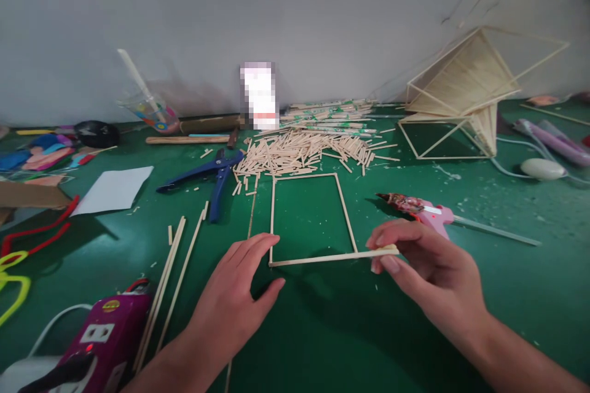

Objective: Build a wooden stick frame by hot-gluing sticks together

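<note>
A square frame of thin wooden sticks (345, 212) lies on the green table. Its front stick (318, 258) runs out past the right corner. My right hand (428, 270) is closed in a pinch on that overhanging end. My left hand (235, 288) is by the front left corner, thumb and fingers apart, with a fingertip at the left side stick; whether it presses on the wood I cannot tell. Just beyond my right hand lies a pink hot glue gun (436, 215) with a clear glue stick in its back.
Short cut sticks (295, 153) are heaped behind the frame, beside blue cutters (216, 178). A stick-built model (461, 92) stands back right. Longer sticks (166, 276) and a purple power strip (106, 338) lie left. A blurred phone-like screen (260, 95) leans against the wall.
</note>
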`<control>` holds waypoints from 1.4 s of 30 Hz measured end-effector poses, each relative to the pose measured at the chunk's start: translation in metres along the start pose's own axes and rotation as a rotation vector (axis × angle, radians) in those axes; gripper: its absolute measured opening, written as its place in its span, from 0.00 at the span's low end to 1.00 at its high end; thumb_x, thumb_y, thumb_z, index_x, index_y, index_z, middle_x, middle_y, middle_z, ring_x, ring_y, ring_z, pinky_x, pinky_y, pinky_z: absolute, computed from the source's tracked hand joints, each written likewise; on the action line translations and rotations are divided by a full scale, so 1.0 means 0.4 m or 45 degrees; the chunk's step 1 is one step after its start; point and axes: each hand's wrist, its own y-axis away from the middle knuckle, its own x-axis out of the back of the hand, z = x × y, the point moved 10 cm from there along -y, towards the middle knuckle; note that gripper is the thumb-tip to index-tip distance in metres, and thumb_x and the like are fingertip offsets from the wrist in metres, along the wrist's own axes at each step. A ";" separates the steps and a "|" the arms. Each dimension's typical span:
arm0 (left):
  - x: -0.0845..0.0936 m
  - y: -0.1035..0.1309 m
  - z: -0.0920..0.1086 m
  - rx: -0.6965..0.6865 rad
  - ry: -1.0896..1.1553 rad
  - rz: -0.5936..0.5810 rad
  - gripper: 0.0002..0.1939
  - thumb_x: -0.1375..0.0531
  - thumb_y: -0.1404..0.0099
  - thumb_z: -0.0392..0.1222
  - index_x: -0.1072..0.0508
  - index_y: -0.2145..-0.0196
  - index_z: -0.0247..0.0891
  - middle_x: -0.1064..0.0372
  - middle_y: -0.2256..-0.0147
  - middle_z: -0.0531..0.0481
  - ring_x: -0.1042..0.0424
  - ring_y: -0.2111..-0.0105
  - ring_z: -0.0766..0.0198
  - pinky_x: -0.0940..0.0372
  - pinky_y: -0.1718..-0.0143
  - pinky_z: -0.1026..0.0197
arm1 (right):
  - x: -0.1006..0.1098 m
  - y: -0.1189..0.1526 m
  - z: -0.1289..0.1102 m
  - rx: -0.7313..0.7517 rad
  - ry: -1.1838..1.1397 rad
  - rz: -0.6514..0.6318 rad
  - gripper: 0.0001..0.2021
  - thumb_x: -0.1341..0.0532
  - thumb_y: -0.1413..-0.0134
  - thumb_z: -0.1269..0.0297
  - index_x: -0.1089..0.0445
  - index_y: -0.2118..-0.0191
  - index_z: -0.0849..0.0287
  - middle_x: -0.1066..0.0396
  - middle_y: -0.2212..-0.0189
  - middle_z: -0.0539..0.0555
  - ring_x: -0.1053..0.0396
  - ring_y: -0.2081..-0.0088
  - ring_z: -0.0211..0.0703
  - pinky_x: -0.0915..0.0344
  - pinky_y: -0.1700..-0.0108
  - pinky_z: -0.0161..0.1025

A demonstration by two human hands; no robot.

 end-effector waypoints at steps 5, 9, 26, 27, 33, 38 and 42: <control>0.002 0.001 0.003 -0.035 -0.009 0.023 0.24 0.42 0.37 0.41 0.40 0.44 0.45 0.34 0.47 0.46 0.34 0.47 0.53 0.37 0.46 0.46 | -0.004 0.000 -0.001 0.028 0.024 -0.010 0.06 0.38 0.44 0.69 0.30 0.61 0.51 0.30 0.66 0.52 0.30 0.70 0.40 0.30 0.69 0.38; -0.001 0.001 0.000 -0.037 -0.026 0.015 0.25 0.42 0.37 0.41 0.41 0.43 0.47 0.34 0.47 0.47 0.35 0.47 0.53 0.37 0.46 0.46 | -0.004 -0.003 -0.005 0.053 -0.015 -0.013 0.06 0.38 0.44 0.69 0.30 0.61 0.52 0.30 0.66 0.52 0.30 0.70 0.39 0.31 0.70 0.37; 0.002 -0.001 -0.006 -0.040 -0.039 0.029 0.23 0.42 0.36 0.43 0.40 0.45 0.48 0.33 0.48 0.48 0.33 0.48 0.54 0.35 0.48 0.47 | -0.006 -0.011 -0.008 0.066 -0.026 -0.012 0.04 0.38 0.44 0.69 0.31 0.63 0.53 0.31 0.67 0.50 0.31 0.70 0.35 0.32 0.69 0.33; 0.003 -0.001 -0.006 -0.044 -0.035 0.034 0.22 0.42 0.36 0.43 0.39 0.45 0.48 0.33 0.48 0.48 0.33 0.48 0.54 0.35 0.48 0.47 | -0.006 -0.011 -0.009 0.067 -0.025 -0.010 0.04 0.38 0.44 0.69 0.31 0.63 0.53 0.31 0.67 0.50 0.31 0.70 0.35 0.32 0.69 0.33; 0.003 -0.007 -0.008 -0.048 -0.029 0.043 0.19 0.42 0.36 0.43 0.38 0.48 0.47 0.33 0.49 0.48 0.33 0.48 0.55 0.35 0.48 0.46 | -0.008 -0.010 -0.011 0.068 -0.019 -0.011 0.05 0.38 0.44 0.69 0.31 0.63 0.53 0.31 0.67 0.49 0.31 0.70 0.34 0.33 0.69 0.32; 0.003 -0.008 -0.006 -0.053 -0.038 0.038 0.19 0.42 0.36 0.42 0.38 0.47 0.47 0.33 0.48 0.48 0.33 0.48 0.55 0.35 0.48 0.47 | -0.007 -0.009 -0.007 0.044 -0.018 -0.001 0.04 0.38 0.44 0.68 0.31 0.63 0.53 0.31 0.67 0.49 0.31 0.69 0.34 0.33 0.69 0.33; 0.004 -0.009 -0.005 -0.056 -0.046 0.045 0.19 0.42 0.36 0.42 0.37 0.48 0.47 0.33 0.49 0.49 0.33 0.48 0.55 0.34 0.48 0.47 | -0.006 -0.008 -0.008 0.041 -0.024 0.007 0.03 0.38 0.44 0.68 0.31 0.64 0.53 0.31 0.68 0.49 0.31 0.69 0.35 0.33 0.69 0.33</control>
